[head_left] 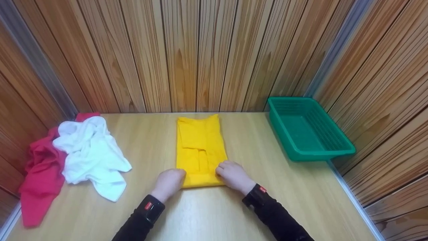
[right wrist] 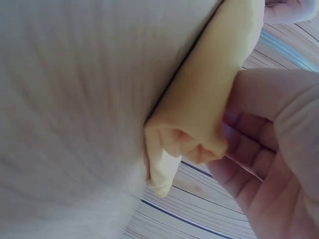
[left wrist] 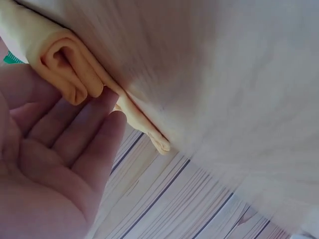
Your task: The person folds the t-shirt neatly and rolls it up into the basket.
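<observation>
A yellow shirt (head_left: 194, 134) lies folded into a long strip in the middle of the table, its near end turned over into a thick fold. My left hand (head_left: 169, 183) grips the left corner of that fold. At the opposite corner, my right hand (head_left: 235, 175) pinches the cloth between thumb and fingers. In the left wrist view, the layered end of the rolled shirt (left wrist: 65, 64) rests against the curved fingers; the thumb tip is hidden. The right wrist view shows the folded edge of the shirt (right wrist: 204, 94) held by the fingertips.
A white cloth garment (head_left: 92, 154) lies crumpled over a red garment (head_left: 43, 187) at the left of the table (head_left: 200, 214). At the right back stands a green plastic basket (head_left: 301, 134). Wood-panelled walls (head_left: 197, 53) enclose the back and both sides.
</observation>
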Demonstrator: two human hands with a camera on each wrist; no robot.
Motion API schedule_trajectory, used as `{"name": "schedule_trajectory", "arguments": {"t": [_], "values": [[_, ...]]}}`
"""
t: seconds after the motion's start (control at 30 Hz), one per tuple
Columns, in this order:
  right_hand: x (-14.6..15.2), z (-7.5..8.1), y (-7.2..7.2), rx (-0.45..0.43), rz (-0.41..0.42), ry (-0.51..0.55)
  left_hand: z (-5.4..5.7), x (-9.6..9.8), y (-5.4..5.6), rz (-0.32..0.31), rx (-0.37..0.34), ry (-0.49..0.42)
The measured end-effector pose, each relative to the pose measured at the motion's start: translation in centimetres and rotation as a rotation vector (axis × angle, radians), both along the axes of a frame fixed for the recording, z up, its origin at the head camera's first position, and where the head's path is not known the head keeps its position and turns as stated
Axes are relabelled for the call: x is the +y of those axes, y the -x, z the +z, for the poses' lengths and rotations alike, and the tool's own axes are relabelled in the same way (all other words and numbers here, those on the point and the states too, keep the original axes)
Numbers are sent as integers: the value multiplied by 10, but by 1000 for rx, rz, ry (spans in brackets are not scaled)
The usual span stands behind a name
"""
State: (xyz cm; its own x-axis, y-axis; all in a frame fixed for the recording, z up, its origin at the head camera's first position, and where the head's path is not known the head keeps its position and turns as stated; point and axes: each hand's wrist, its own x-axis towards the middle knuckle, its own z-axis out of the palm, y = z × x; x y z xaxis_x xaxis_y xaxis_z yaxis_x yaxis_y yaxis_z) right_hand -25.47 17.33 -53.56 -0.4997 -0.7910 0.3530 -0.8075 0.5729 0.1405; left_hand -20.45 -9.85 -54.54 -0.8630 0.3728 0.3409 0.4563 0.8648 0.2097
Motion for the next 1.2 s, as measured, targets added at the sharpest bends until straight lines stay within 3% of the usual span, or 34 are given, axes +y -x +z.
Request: {"name": "schedule_trajectory", "arguments": {"t": [0.17, 0.33, 0.53, 0.9, 1.2], "values": [[1, 4, -9, -31, -45, -26, 1, -1, -7, -32, -117, 7], [-2, 8, -20, -19, -94, -122, 1, 0, -8, -15, -206, 29], [-9, 7, -24, 13, -146, -194, 1, 1, -8, -13, -216, 36], [-12, 2, -18, 101, -109, -133, 1, -1, -9, -14, -237, 23], [-6, 2, -20, 14, -73, -32, 0, -4, -18, -46, -217, 18]]}}
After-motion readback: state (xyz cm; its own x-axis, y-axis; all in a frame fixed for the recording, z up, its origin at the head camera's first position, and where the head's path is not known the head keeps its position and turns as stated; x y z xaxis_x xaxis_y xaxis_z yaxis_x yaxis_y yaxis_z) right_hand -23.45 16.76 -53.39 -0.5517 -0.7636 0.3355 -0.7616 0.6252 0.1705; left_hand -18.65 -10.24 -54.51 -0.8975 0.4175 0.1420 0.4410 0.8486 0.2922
